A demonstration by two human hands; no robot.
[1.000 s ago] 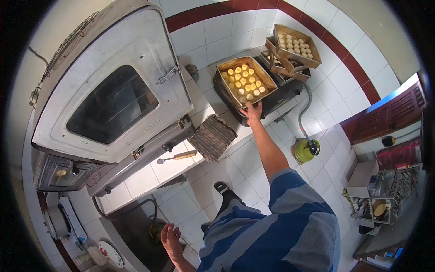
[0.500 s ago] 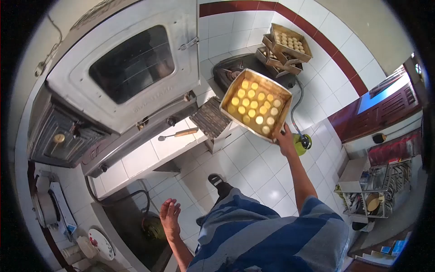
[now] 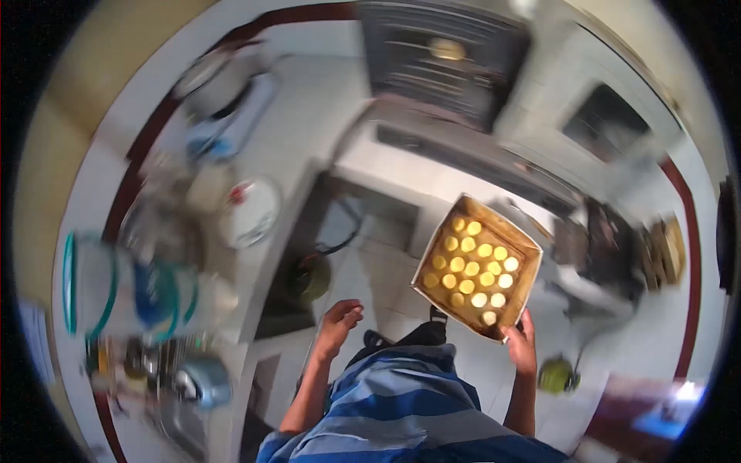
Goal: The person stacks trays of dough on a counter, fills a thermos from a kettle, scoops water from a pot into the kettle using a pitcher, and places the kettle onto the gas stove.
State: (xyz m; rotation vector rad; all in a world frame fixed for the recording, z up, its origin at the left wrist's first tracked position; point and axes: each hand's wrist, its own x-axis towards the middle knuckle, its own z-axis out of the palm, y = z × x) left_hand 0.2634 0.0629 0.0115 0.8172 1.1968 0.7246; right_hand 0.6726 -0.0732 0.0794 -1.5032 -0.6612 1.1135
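Observation:
My right hand (image 3: 522, 343) grips the near right corner of a square metal baking tray (image 3: 503, 225), thumb over the rim. The tray is held out in front of me above the floor, its inside browned. Loose rows of small round pale yellow dough pieces (image 3: 485, 251) lie on its bottom; those toward the right look whiter. My left hand (image 3: 340, 326) hangs to the left of the tray, apart from it, fingers loosely bent and holding nothing.
Ahead stands an oven with a white windowed door (image 3: 606, 123); beside it is a dark ribbed panel (image 3: 448, 77). On the left counter are a plate (image 3: 255, 212), a pot (image 3: 216, 85) and a large teal-banded plastic container (image 3: 123, 285). A green gas cylinder (image 3: 556, 376) is at right. Surroundings are blurred.
My view and body have turned left, bringing the left counter into sight and shifting the oven right. The tray has come along in my right hand, away from the stove and stacked trays.

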